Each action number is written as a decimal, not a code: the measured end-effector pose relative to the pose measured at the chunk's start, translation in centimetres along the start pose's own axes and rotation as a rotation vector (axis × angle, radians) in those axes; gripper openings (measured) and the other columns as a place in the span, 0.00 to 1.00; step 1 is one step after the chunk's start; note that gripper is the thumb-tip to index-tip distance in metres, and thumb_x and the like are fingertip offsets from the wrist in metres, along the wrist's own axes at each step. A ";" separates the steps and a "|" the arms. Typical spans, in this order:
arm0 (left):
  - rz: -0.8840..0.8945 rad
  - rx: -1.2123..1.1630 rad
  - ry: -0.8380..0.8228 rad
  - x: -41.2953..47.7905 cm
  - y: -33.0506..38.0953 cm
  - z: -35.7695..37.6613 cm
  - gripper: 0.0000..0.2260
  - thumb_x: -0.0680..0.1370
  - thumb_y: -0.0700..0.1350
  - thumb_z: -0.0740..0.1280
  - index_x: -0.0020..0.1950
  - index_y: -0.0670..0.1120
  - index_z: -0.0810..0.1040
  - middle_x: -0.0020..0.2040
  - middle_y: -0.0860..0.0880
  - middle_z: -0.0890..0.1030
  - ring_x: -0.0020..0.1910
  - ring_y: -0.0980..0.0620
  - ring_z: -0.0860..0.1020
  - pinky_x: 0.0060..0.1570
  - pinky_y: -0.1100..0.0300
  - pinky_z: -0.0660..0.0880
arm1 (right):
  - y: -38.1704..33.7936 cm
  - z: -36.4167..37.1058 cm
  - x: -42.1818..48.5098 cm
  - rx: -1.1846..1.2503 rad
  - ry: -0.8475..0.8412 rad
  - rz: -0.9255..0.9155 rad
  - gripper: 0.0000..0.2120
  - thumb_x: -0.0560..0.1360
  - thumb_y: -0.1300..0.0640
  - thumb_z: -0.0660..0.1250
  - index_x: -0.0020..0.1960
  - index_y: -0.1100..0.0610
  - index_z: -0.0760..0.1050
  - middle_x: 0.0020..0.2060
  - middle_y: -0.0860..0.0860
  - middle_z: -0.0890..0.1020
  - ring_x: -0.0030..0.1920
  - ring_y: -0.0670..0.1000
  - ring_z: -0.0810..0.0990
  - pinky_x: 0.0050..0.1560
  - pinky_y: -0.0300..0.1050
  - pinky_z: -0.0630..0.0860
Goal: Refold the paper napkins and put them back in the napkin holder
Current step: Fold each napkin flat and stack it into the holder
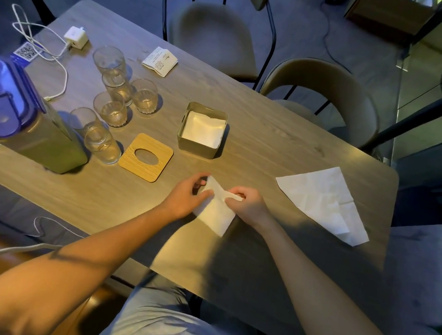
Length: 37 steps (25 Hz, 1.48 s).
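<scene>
The napkin holder [197,150], a lidless metal box just above the centre of the frame, held a stack of white napkins [202,132]. Its wooden lid [131,161] with an oval hole lay flat to its lower left. At far left a blue-lidded pitcher [44,145] held something greenish. Below the holder, the left hand [186,196] and right hand [248,205] each pinched the top edge of one partly folded napkin [215,214]. A second, unfolded napkin [324,202] lay at right, close to the edge of the table [277,135], with bare tabletop between it and the holder. Six glasses [110,108], as far as could be counted, clustered at upper left.
</scene>
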State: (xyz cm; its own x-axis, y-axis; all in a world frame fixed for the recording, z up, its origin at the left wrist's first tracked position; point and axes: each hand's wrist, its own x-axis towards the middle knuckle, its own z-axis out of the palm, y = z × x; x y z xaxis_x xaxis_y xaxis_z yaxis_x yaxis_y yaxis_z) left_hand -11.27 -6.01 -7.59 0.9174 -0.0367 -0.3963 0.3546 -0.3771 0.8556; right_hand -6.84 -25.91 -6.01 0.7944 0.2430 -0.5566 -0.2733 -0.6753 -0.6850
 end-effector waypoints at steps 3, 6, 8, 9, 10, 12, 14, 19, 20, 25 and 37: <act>-0.122 -0.268 0.043 0.6 1.9 -1.1 0.22 0.79 0.46 0.70 0.72 0.52 0.70 0.56 0.54 0.78 0.55 0.56 0.76 0.56 0.60 0.74 | -1.2 -0.9 0.0 0.117 -0.011 -0.076 0.06 0.78 0.56 0.69 0.52 0.56 0.82 0.45 0.51 0.82 0.48 0.51 0.80 0.41 0.40 0.75; -0.150 -0.436 0.003 0.8 2.8 -2.0 0.12 0.81 0.46 0.68 0.64 0.46 0.79 0.50 0.52 0.83 0.51 0.52 0.80 0.42 0.65 0.77 | -2.3 -1.8 0.1 0.206 -0.010 -0.112 0.06 0.79 0.56 0.69 0.54 0.56 0.81 0.46 0.51 0.82 0.47 0.48 0.81 0.40 0.36 0.77; -0.125 -0.515 0.050 1.4 3.1 -2.5 0.09 0.81 0.46 0.68 0.59 0.46 0.82 0.48 0.51 0.86 0.50 0.52 0.83 0.39 0.64 0.79 | -3.3 -2.3 0.5 0.276 -0.001 -0.132 0.04 0.80 0.57 0.69 0.53 0.51 0.80 0.50 0.52 0.84 0.52 0.51 0.83 0.46 0.43 0.83; -0.102 -0.533 0.101 1.7 3.3 -2.9 0.08 0.81 0.46 0.68 0.58 0.45 0.82 0.47 0.52 0.86 0.48 0.54 0.84 0.39 0.65 0.79 | -3.9 -2.4 0.8 0.322 0.012 -0.130 0.04 0.80 0.57 0.69 0.54 0.51 0.79 0.51 0.52 0.84 0.53 0.52 0.84 0.50 0.46 0.83; -0.076 -0.535 0.164 2.1 3.7 -3.2 0.07 0.81 0.46 0.68 0.56 0.46 0.82 0.46 0.53 0.86 0.45 0.57 0.84 0.38 0.66 0.79 | -4.5 -2.5 1.2 0.366 0.027 -0.115 0.05 0.80 0.58 0.69 0.56 0.52 0.79 0.53 0.52 0.84 0.54 0.51 0.84 0.52 0.48 0.84; -0.031 -0.490 0.281 3.0 4.5 -4.3 0.07 0.81 0.47 0.67 0.55 0.47 0.82 0.46 0.54 0.85 0.42 0.63 0.83 0.37 0.68 0.77 | -5.7 -2.7 2.2 0.397 0.044 -0.072 0.10 0.81 0.57 0.68 0.61 0.56 0.78 0.55 0.51 0.85 0.54 0.51 0.85 0.53 0.50 0.84; 0.010 -0.433 0.348 4.1 5.2 -5.6 0.08 0.82 0.48 0.66 0.55 0.45 0.82 0.46 0.53 0.84 0.40 0.64 0.82 0.35 0.70 0.76 | -6.7 -2.7 3.4 0.353 0.052 -0.038 0.10 0.81 0.55 0.67 0.60 0.58 0.80 0.50 0.54 0.86 0.49 0.51 0.85 0.53 0.52 0.84; 0.100 -0.326 0.405 8.1 6.2 -9.1 0.11 0.82 0.48 0.65 0.55 0.44 0.83 0.47 0.49 0.85 0.43 0.60 0.81 0.41 0.66 0.77 | -10.0 -3.2 6.9 0.229 0.114 -0.013 0.09 0.80 0.54 0.67 0.54 0.58 0.83 0.39 0.51 0.82 0.40 0.51 0.79 0.45 0.52 0.81; 0.096 -0.294 0.425 9.0 6.4 -9.6 0.11 0.82 0.48 0.65 0.55 0.44 0.83 0.47 0.49 0.84 0.44 0.59 0.81 0.42 0.65 0.76 | -10.6 -3.5 7.8 0.209 0.142 -0.014 0.09 0.80 0.54 0.68 0.54 0.57 0.83 0.39 0.51 0.83 0.40 0.50 0.80 0.47 0.54 0.83; 0.062 -0.104 0.453 12.1 6.0 -11.2 0.10 0.80 0.51 0.67 0.49 0.46 0.84 0.45 0.45 0.83 0.43 0.53 0.79 0.45 0.56 0.77 | -12.4 -4.0 10.9 -0.068 0.254 -0.047 0.11 0.78 0.51 0.68 0.39 0.53 0.82 0.35 0.48 0.81 0.42 0.51 0.80 0.46 0.51 0.78; 0.216 0.515 0.356 15.6 4.0 -11.9 0.05 0.78 0.49 0.70 0.52 0.51 0.83 0.54 0.52 0.74 0.56 0.51 0.71 0.56 0.56 0.71 | -12.5 -3.1 12.7 -0.674 0.343 -0.302 0.09 0.80 0.52 0.68 0.46 0.57 0.80 0.43 0.51 0.77 0.41 0.48 0.76 0.39 0.41 0.71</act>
State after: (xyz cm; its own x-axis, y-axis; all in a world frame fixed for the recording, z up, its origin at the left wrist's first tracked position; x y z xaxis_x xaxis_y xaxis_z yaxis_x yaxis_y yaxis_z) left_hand 6.62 2.87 -6.39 0.9932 0.1139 -0.0236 0.1052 -0.7928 0.6003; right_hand 8.35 -16.48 -3.05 0.9334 0.3291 -0.1431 0.2779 -0.9152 -0.2919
